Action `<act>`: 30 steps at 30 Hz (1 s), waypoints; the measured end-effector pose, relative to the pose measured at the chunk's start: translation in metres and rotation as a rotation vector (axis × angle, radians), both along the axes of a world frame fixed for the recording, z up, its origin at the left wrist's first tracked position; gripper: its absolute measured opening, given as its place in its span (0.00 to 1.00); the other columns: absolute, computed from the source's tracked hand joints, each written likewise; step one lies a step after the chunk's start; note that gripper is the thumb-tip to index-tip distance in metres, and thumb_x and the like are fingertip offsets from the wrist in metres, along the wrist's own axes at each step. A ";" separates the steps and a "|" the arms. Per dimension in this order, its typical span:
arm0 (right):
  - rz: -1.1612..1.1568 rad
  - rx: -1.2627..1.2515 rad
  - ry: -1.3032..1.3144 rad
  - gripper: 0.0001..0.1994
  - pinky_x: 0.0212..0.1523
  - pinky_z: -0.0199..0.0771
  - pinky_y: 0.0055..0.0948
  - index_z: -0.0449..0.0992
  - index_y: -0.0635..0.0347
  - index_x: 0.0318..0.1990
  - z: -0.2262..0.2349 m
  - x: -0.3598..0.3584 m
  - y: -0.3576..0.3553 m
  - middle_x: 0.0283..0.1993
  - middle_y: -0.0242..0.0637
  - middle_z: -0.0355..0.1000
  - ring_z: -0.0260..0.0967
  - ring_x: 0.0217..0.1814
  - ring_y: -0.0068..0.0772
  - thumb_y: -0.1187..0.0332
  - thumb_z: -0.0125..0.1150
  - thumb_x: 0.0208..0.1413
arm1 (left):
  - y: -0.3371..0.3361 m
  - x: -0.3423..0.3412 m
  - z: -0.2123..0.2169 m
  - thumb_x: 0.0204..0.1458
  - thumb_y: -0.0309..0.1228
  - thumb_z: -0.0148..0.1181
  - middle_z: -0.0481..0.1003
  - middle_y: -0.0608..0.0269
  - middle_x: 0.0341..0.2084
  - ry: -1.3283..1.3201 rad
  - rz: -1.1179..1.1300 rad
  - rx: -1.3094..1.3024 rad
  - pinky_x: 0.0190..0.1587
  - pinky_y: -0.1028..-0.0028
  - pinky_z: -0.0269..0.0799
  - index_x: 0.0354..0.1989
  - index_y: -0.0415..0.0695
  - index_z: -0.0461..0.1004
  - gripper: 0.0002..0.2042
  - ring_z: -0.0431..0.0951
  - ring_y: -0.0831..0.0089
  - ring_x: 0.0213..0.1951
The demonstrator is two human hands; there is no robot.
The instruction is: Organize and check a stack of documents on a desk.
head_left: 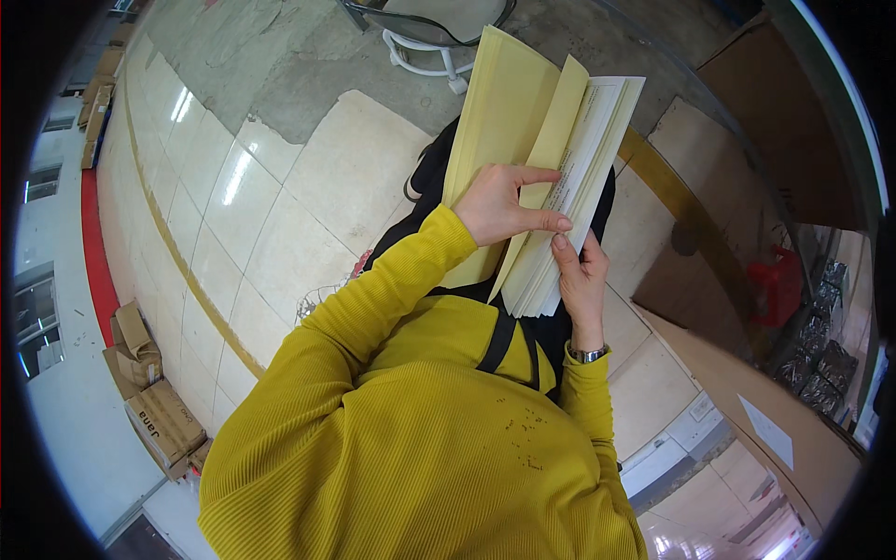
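Note:
A thick stack of white and pale yellow sheets lies fanned over my lap, with fine print on one white page. Left of it stand larger yellow sheets, folded open. My left hand reaches across the yellow sheets, its thumb and index finger stretched apart and touching the printed page; its other fingers are mostly hidden. My right hand grips the stack's right edge, thumb on top near my left thumb and the other fingers partly hidden behind the sheets.
A chair with a white base stands ahead. Cardboard boxes line the left wall. At right are a large cardboard box, a red plastic container and several dark wrapped packs. Pale floor tiles meet bare concrete ahead.

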State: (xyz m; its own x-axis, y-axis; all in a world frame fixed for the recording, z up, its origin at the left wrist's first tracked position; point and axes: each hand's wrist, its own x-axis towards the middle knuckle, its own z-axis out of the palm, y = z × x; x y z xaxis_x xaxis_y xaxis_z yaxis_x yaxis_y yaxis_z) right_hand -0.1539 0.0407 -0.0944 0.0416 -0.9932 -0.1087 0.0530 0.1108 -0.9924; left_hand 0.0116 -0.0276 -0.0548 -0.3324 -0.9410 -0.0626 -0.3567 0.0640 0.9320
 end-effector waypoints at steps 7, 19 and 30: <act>0.009 -0.024 0.025 0.15 0.40 0.66 0.19 0.70 0.65 0.48 0.001 -0.001 0.000 0.38 0.32 0.73 0.64 0.38 0.17 0.66 0.55 0.58 | -0.002 0.003 0.007 0.34 0.47 0.71 0.78 0.52 0.29 -0.079 0.010 0.130 0.27 0.78 0.68 0.45 0.38 0.75 0.31 0.70 0.76 0.20; -0.012 -0.041 0.010 0.15 0.41 0.66 0.19 0.70 0.65 0.48 0.000 0.000 -0.001 0.38 0.32 0.73 0.64 0.38 0.17 0.66 0.56 0.57 | -0.003 0.005 0.004 0.37 0.44 0.69 0.76 0.57 0.22 -0.077 -0.019 0.139 0.23 0.77 0.65 0.46 0.38 0.75 0.28 0.66 0.79 0.18; -0.004 -0.018 0.017 0.14 0.40 0.66 0.19 0.70 0.66 0.47 -0.002 -0.001 -0.001 0.37 0.32 0.72 0.64 0.37 0.17 0.67 0.56 0.57 | 0.011 -0.015 -0.010 0.48 0.29 0.61 0.64 0.52 0.11 -0.110 0.180 -0.338 0.18 0.71 0.58 0.18 0.35 0.70 0.12 0.66 0.71 0.14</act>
